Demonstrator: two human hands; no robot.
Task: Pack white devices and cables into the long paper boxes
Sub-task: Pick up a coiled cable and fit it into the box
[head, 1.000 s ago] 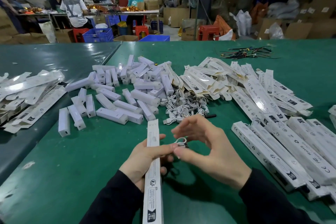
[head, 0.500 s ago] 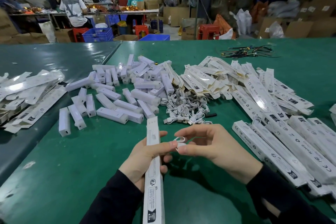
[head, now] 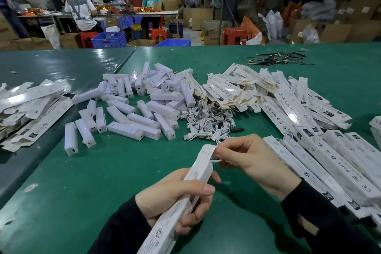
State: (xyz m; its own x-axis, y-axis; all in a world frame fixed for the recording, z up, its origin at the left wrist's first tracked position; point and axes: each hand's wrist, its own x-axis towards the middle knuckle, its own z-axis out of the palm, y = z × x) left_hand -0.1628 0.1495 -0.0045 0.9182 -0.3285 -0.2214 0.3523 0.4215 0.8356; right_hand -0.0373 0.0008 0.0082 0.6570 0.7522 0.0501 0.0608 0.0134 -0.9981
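My left hand (head: 175,196) grips a long white paper box (head: 198,169) near its middle, tilted so its open end points up and to the right. My right hand (head: 253,161) pinches a small coiled white cable (head: 216,160) right at that open end, beside the box flap. Loose white devices (head: 132,117) lie scattered across the green table (head: 103,181) beyond my hands. A heap of white cables (head: 208,121) sits just past the box.
Flat paper boxes (head: 237,90) are piled at the centre right, and filled long boxes (head: 338,163) lie in a row at the right. More flat boxes (head: 26,107) lie at the left. Black cable ties (head: 276,60) lie far right. People sit at tables behind.
The box has swung from pointing straight away to tilted right, and my left hand's grip has shifted along it. My right hand has carried the cable up to the box's open end.
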